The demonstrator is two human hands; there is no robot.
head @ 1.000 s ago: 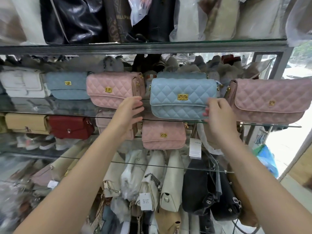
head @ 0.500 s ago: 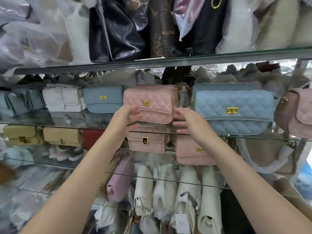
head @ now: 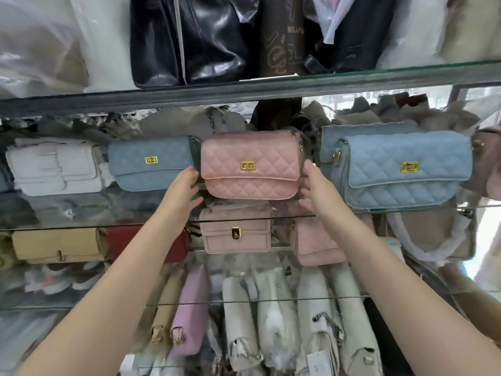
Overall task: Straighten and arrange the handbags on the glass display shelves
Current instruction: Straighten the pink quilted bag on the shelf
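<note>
Head view: the pink quilted handbag [head: 250, 165] sits on the glass shelf [head: 67, 228] between a small blue quilted bag [head: 151, 162] and a large blue quilted bag [head: 401, 169]. It's flanked by the left grip [head: 184, 191] and right grip [head: 314, 188], both wide, fingers fairly straight at its sides. Probably best squared up with even pressure, gold clasp [head: 248, 166] kept facing front.

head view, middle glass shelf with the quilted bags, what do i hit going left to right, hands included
white bag → small blue quilted bag → left hand → pink quilted bag → right hand → large blue quilted bag → mauve bag, cut off by the right edge
</note>
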